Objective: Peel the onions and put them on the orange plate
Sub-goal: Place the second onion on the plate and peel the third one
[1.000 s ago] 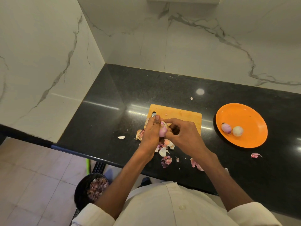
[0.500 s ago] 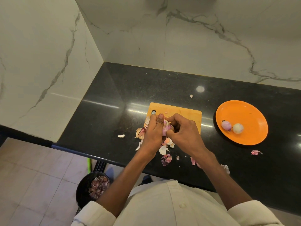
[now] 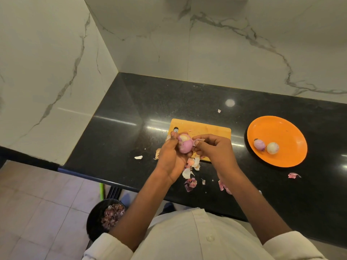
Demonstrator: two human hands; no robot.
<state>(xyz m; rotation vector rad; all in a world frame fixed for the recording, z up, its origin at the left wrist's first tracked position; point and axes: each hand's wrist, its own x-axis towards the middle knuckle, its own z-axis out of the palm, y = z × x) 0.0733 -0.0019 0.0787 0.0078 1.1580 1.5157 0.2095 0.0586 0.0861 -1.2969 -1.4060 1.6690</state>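
Over the cutting board (image 3: 204, 129), the left hand (image 3: 171, 156) is wrapped around a purple onion (image 3: 185, 143) while the right hand (image 3: 214, 149) pinches a loose skin strip at its 3 o'clock side. Two peeled onions (image 3: 265, 146) sit on the orange plate (image 3: 285, 132), farther toward 3 o'clock on the counter (image 3: 131, 109).

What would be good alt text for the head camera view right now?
A person's left hand holds a purple onion over a wooden cutting board while the right hand pinches off a strip of skin. Two peeled onions sit on an orange plate to the right, with peels scattered on the black counter.
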